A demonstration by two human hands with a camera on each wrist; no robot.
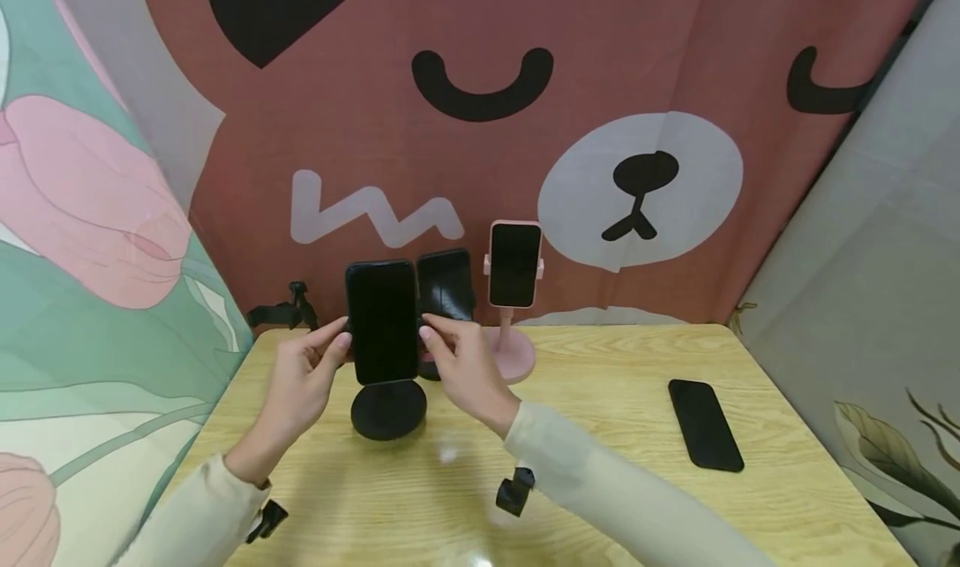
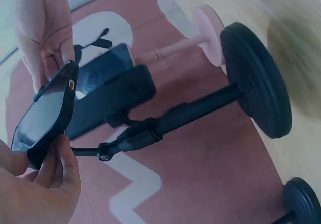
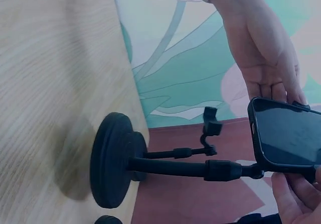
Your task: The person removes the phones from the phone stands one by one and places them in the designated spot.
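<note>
A black phone (image 1: 384, 325) stands upright in the clamp of a black phone stand, its dark screen facing me. The stand's round base (image 1: 388, 411) rests on the table, and its pole (image 2: 195, 109) shows in the left wrist view. At the phone's left edge, my left hand (image 1: 300, 379) pinches the clamp's side between thumb and fingers. My right hand (image 1: 472, 371) does likewise at the right edge, thumb toward me. The fingers behind the phone are partly hidden in the head view.
Behind it stand another phone (image 1: 446, 288) on a black stand and a pink-edged phone (image 1: 514, 264) on a pink stand (image 1: 516, 357). One more black stand (image 1: 296, 308) is at the back left. Another black phone (image 1: 705, 425) lies on the table at right. A printed curtain (image 1: 480, 158) hangs behind.
</note>
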